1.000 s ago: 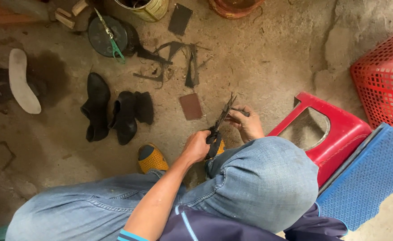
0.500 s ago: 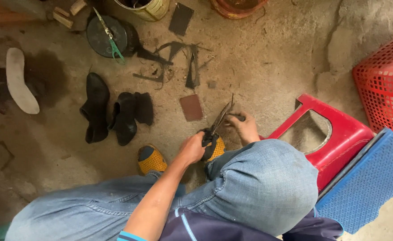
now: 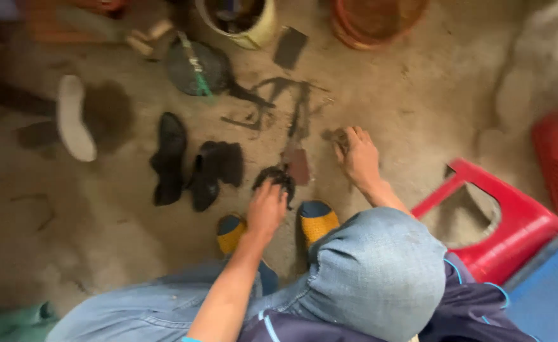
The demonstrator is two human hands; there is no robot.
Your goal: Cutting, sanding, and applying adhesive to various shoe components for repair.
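Dark and curled, a scrap (image 3: 278, 180) of what looks like rubber or leather lies on the concrete floor (image 3: 418, 107) just past my toes, and my left hand (image 3: 266, 209) rests right on its near edge, fingers bent down over it; motion blur keeps me from telling whether they pinch it or only press. The scrap sits directly ahead of that hand, so the left is plainly the nearer one. Its long axis I cannot make out. My right hand (image 3: 358, 158) is off to the right and a little further out, fingers curled down onto a small brownish bit (image 3: 336, 136) on the floor. Between the hands lies a flat reddish-brown patch (image 3: 299, 166), rectangular and matte.

Below are my yellow and blue shoe tips (image 3: 317, 221), then my denim knee (image 3: 374, 272). Left of the scrap lie two black shoe pieces (image 3: 190, 164), soft-looking and dull, and beyond them a white sole (image 3: 76, 120) on its edge. Thin dark strips (image 3: 285, 101) are strewn further out. A glossy red plastic stool (image 3: 513, 221) stands to my right.
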